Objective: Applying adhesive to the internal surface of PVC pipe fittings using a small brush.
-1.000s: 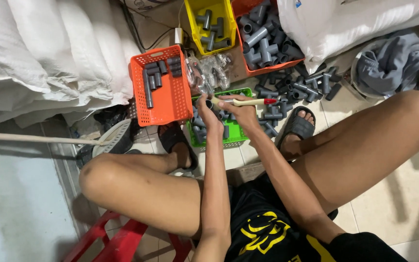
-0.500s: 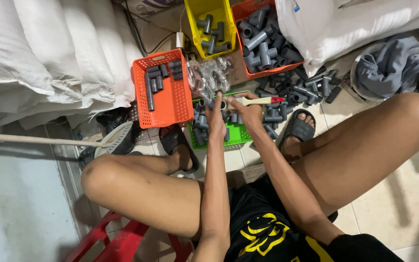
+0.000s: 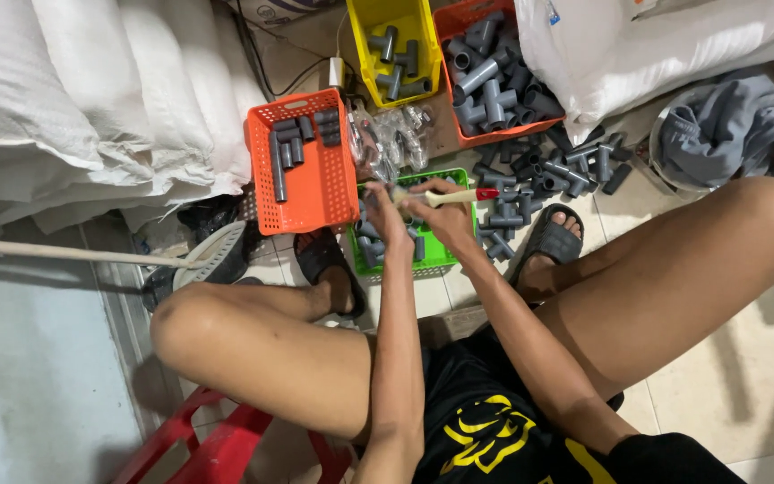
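Grey plastic pipe fittings (image 3: 378, 240) fill the green plastic basket (image 3: 445, 255) on the floor between the person's feet, and both hands work directly above it. The right hand (image 3: 448, 215) is closed around a small brush with a pale handle and red end (image 3: 455, 194), held roughly level with the red end pointing right. The left hand (image 3: 385, 211) is curled around a grey fitting; the fitting itself is mostly hidden by the fingers.

Compared with one second ago, both hands remain over the green basket and the brush keeps almost the same level attitude. No fitting has visibly left or entered a basket. This indicates one continuing brush operation on the held part, not a changeover.

Surrounding items:
- Orange plastic basket (image 3: 315, 193), left of the green one, holding a few grey fittings and one long tube.
- Yellow plastic bin (image 3: 365, 36), far centre, with several grey fittings.
- Red-orange plastic bin (image 3: 459, 18), far right, piled with grey fittings.
- Loose grey fittings (image 3: 548, 170) on the floor, right of the hands.
- White sacks (image 3: 64, 99) at far left.
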